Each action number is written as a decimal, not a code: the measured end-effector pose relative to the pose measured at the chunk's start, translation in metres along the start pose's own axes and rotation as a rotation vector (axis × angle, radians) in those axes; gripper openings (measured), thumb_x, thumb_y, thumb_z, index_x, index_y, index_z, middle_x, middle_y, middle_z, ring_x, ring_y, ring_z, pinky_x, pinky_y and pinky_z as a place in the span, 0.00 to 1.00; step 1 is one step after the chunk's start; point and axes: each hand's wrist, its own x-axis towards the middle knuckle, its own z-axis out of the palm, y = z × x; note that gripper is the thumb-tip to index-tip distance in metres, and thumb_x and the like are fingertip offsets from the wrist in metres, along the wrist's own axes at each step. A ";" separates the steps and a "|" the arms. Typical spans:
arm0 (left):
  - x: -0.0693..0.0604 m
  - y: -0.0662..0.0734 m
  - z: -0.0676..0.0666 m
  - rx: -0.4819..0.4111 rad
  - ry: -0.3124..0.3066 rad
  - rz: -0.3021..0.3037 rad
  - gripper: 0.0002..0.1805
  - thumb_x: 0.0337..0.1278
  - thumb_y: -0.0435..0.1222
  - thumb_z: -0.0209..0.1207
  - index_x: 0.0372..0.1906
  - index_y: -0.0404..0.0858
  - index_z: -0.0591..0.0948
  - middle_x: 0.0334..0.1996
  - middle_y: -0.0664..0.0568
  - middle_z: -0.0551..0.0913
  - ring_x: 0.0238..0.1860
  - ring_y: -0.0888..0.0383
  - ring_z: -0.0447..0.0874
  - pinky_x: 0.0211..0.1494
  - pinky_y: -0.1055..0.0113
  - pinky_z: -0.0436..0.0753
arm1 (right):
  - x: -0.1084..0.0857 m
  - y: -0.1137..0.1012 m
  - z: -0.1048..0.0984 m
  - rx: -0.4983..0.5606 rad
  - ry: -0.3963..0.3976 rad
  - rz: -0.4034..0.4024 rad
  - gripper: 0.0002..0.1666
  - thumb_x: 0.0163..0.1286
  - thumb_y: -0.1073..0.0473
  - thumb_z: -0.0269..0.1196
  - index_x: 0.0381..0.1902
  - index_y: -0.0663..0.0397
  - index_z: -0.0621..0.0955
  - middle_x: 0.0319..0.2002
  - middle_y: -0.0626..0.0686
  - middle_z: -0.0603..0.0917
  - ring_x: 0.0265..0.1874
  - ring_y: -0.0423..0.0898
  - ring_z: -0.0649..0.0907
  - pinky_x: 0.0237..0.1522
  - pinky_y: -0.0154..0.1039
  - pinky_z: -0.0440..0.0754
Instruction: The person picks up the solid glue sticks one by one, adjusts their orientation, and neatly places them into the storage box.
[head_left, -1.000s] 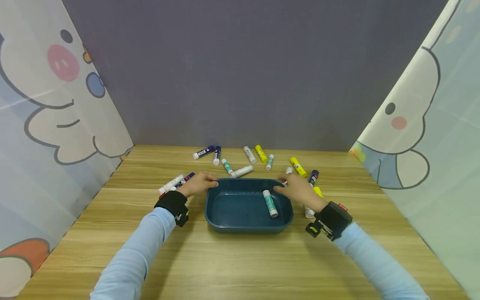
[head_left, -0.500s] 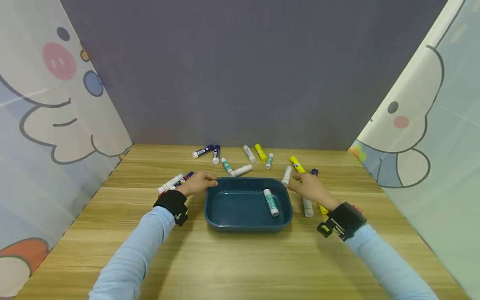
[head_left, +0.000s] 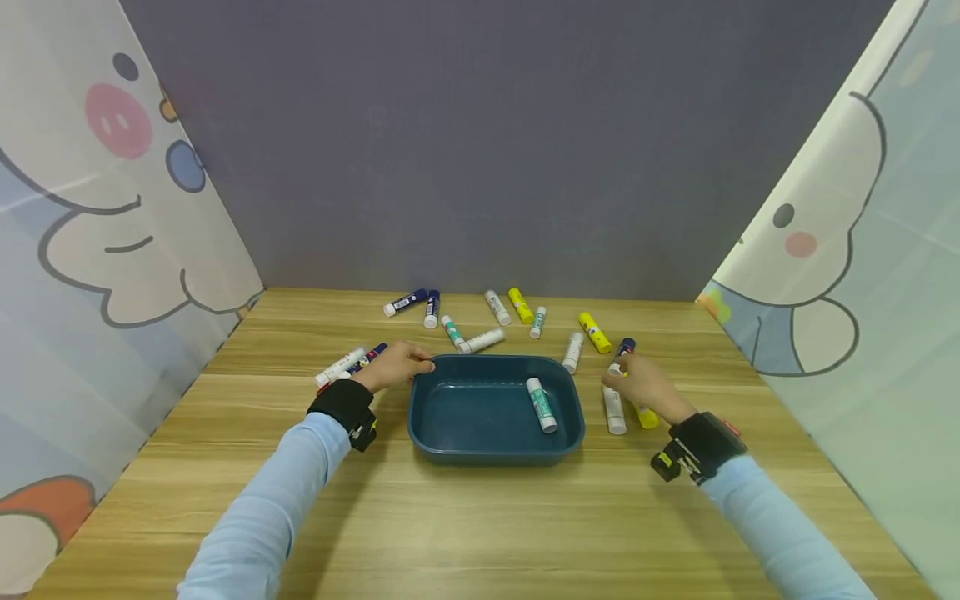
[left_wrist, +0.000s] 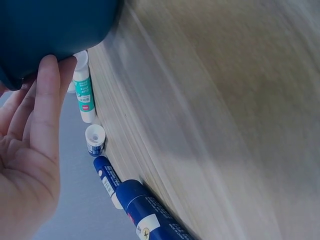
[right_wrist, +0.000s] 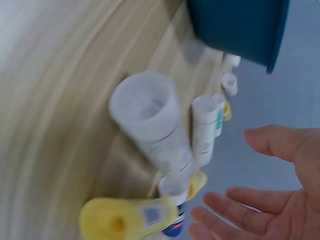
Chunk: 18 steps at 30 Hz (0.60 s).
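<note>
My left hand (head_left: 393, 365) grips the back left corner of a dark blue plastic tray (head_left: 495, 457); in the left wrist view its fingers press the outer wall. A white-and-green glue stick (head_left: 542, 406) lies inside the tray at the right. To the tray's right, my right hand (head_left: 643, 385) hovers over a white glue stick (head_left: 615, 410), a yellow glue stick (head_left: 647, 417) and a navy glue stick (head_left: 626, 346). Its thumb and fingers are spread apart, with nothing between them in the right wrist view. Another white glue stick (head_left: 573, 352) lies against the tray's back right corner.
Several glue sticks lie behind the tray, among them a yellow one (head_left: 521, 306) and a navy one (head_left: 432, 309). A white one (head_left: 341, 367) and a navy one (head_left: 369, 357) lie beside my left hand. A grey panel (head_left: 480, 150) stands behind the wooden table (head_left: 480, 533).
My right hand has moved right, from the tray's back right corner to over the glue sticks beside it. The white glue stick at that corner has come into full view. My left hand stays put.
</note>
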 end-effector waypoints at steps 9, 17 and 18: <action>-0.001 0.000 -0.001 -0.003 0.006 0.019 0.16 0.61 0.36 0.53 0.49 0.29 0.79 0.44 0.39 0.80 0.25 0.58 0.75 0.36 0.57 0.80 | 0.001 0.024 0.003 0.033 -0.009 0.106 0.37 0.66 0.53 0.55 0.63 0.74 0.60 0.57 0.75 0.68 0.50 0.65 0.75 0.49 0.57 0.74; -0.003 0.002 -0.001 -0.007 0.006 0.025 0.15 0.61 0.35 0.54 0.48 0.29 0.79 0.41 0.41 0.80 0.24 0.59 0.73 0.34 0.57 0.79 | 0.003 0.039 0.008 -0.004 0.026 0.092 0.33 0.64 0.57 0.56 0.59 0.76 0.65 0.40 0.69 0.78 0.28 0.50 0.79 0.29 0.41 0.78; -0.003 0.001 -0.001 -0.010 0.005 0.030 0.15 0.61 0.35 0.54 0.47 0.29 0.80 0.40 0.42 0.80 0.23 0.58 0.74 0.34 0.57 0.79 | 0.003 0.041 0.009 -0.003 0.028 0.098 0.31 0.63 0.57 0.56 0.58 0.75 0.67 0.36 0.65 0.78 0.24 0.47 0.76 0.25 0.38 0.75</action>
